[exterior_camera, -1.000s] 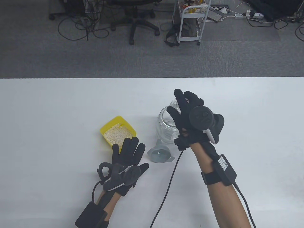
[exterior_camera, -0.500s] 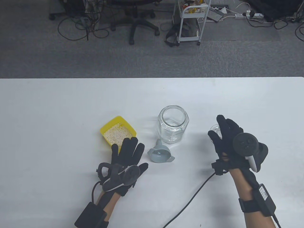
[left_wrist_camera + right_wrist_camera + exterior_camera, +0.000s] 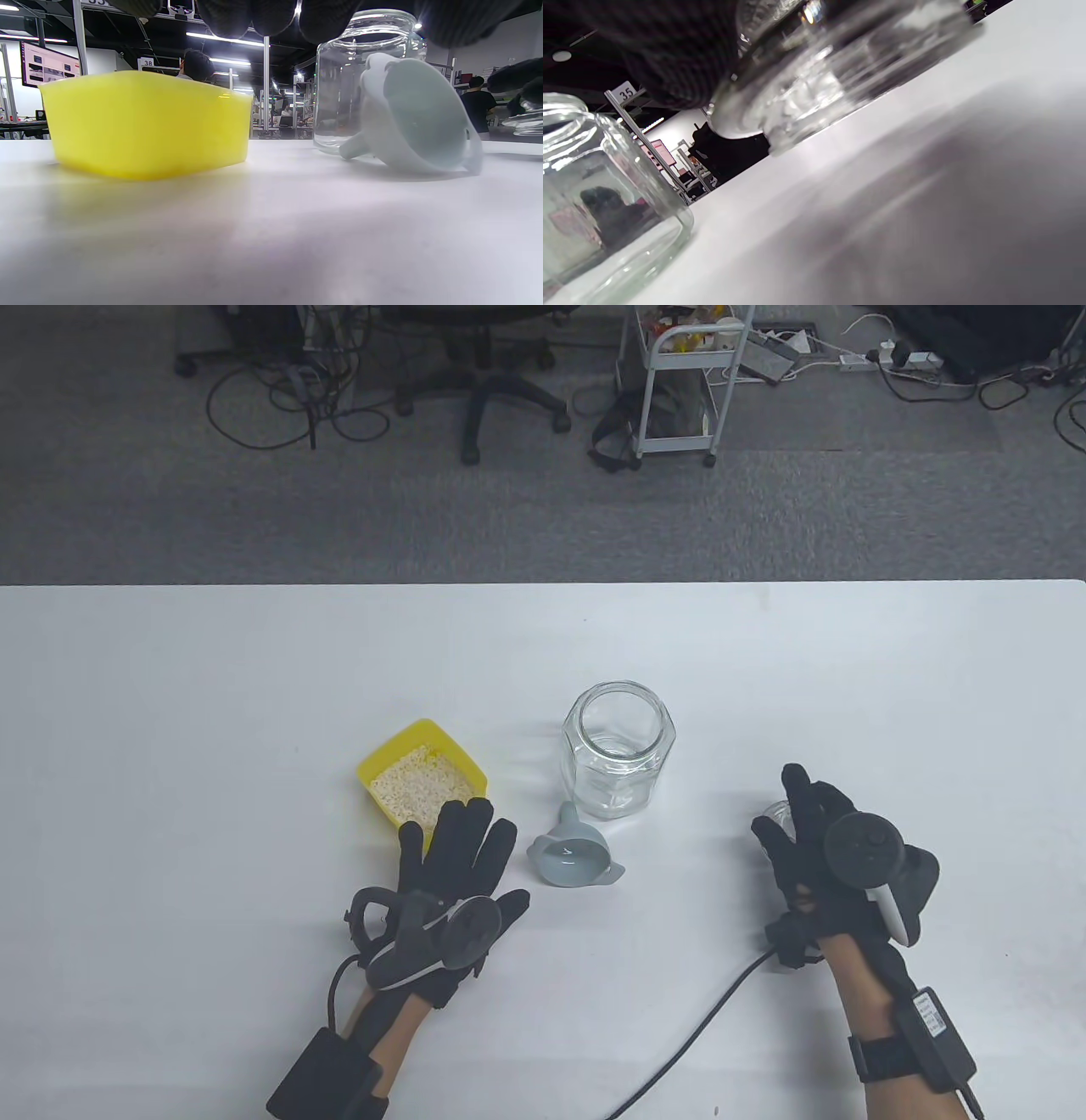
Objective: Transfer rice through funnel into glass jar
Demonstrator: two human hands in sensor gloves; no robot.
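Table view with both wrist views. Your right hand grips the glass lid at the right of the table; in the right wrist view the lid is tilted, its lower edge at or just above the tabletop, and contact cannot be told. Your left hand lies flat with fingers spread wide, holding nothing, its fingertips just beside the yellow tray of rice. The glass jar stands upright and uncovered near the table's centre, between tray and lid. The grey funnel lies on its side just in front of the jar, spout towards it, between your two hands. In the left wrist view the tray, jar and funnel stand in a row from left to right.
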